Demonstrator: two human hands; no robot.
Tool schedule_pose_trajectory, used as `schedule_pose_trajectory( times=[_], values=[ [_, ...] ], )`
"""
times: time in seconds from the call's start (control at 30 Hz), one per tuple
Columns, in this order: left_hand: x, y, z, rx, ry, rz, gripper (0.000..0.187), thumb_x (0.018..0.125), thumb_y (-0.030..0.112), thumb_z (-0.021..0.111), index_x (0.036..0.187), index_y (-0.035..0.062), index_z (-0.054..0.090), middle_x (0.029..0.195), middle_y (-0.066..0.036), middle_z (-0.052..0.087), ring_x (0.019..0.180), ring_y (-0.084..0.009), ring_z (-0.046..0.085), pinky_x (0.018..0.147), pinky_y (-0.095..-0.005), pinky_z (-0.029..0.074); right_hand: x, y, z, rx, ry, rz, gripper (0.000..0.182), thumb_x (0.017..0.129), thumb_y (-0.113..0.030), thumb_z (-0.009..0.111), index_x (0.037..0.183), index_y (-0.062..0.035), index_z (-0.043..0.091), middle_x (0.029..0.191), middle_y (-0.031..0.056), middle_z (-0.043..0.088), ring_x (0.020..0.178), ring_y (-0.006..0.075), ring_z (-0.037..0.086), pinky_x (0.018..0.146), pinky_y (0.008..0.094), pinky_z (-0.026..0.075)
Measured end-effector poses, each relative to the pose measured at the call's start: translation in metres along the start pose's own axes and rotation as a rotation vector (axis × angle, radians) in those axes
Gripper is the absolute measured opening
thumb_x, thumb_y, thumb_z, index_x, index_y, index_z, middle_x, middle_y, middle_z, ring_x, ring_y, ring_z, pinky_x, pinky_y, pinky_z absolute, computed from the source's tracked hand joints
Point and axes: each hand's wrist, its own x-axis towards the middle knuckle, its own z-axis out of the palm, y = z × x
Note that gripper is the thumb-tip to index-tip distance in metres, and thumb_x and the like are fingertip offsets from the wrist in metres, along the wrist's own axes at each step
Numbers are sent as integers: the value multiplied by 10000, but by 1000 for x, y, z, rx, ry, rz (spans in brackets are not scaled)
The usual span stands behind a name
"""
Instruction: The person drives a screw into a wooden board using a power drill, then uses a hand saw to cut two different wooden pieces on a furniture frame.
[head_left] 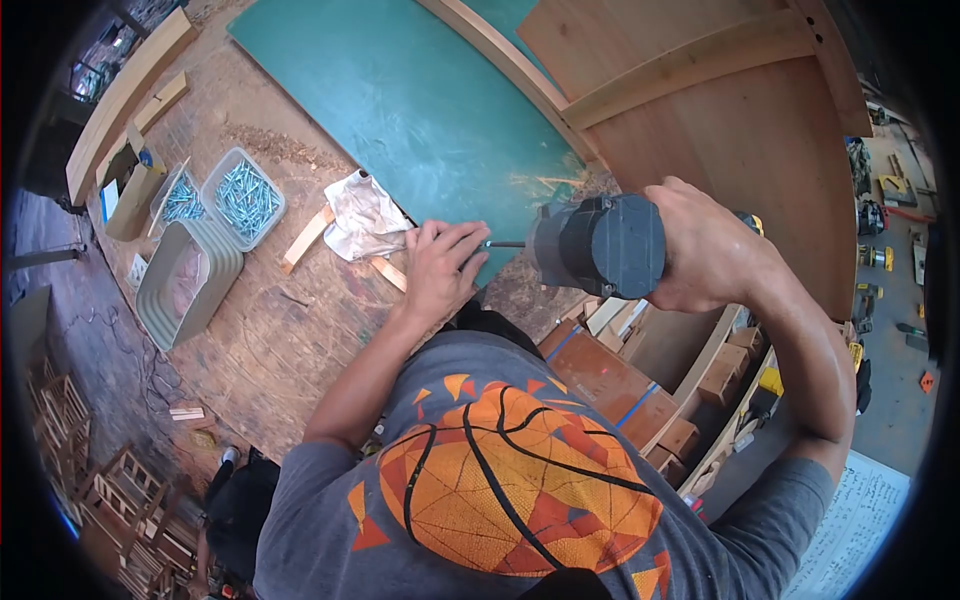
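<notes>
My right hand (710, 245) is wrapped round the grip of a dark cordless drill driver (600, 245), whose bit (508, 244) points left. The bit's tip meets a small bluish screw (487, 244) at the fingertips of my left hand (440, 268). Those fingers are pinched together at the near edge of a teal-faced board (420, 110), and partly hide the screw. A crumpled, stained white cloth (365, 217) lies just left of my left hand, over a short wooden strip (306, 240).
Left on the worn workbench (270, 345) are a clear tub of screws (242, 200), a cut-open ribbed container (190, 285) and a cardboard box (133, 190). A framed wooden panel (710, 130) stands at upper right. Wood offcuts (725, 370) fill a shelf below the drill driver.
</notes>
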Motion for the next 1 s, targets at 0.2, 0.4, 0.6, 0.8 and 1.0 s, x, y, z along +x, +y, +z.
schedule_pose_trajectory(
  times=[0.2, 0.4, 0.6, 0.8, 1.0],
  values=[
    [-8, -5, -5, -125, 216, -238, 484, 871, 34, 675, 1355, 48, 662, 1423, -173, 618, 1261, -315, 571, 1072, -439, 458, 1, 2, 10, -37, 82, -75, 336, 639, -13, 752, 973, 5, 715, 887, 232, 742, 936, 446, 717, 846, 506, 590],
    [4, -2, -13, -631, 382, -873, 705, 962, 42, 629, 1582, -77, 316, 1526, -272, 418, 1357, -309, 528, 1067, -407, 517, 13, 1, 14, -37, -12, -21, 336, 645, -17, 754, 980, -25, 726, 952, 222, 755, 958, 439, 723, 867, 510, 594],
    [10, -22, -22, -817, 393, -835, 721, 971, 53, 686, 1513, -204, 288, 1456, -295, 498, 1188, -292, 675, 993, -361, 577, 19, 4, 13, -39, -79, 40, 344, 639, -25, 763, 982, -35, 732, 965, 218, 759, 1007, 430, 720, 882, 502, 592],
    [18, -44, -37, -798, 202, -996, 668, 962, 98, 769, 1454, -174, 409, 1211, -224, 663, 934, -236, 740, 731, -318, 647, 25, 8, 23, -57, 1, -46, 366, 605, -23, 776, 967, -39, 725, 964, 215, 758, 1001, 427, 721, 879, 504, 591],
    [17, -53, -30, -651, 161, -986, 601, 955, 64, 758, 1418, -170, 455, 1205, -226, 665, 894, -234, 743, 660, -299, 647, 27, 14, 31, -24, -59, 39, 388, 590, -28, 782, 975, -35, 727, 943, 207, 760, 988, 423, 725, 882, 494, 592]
  ],
)
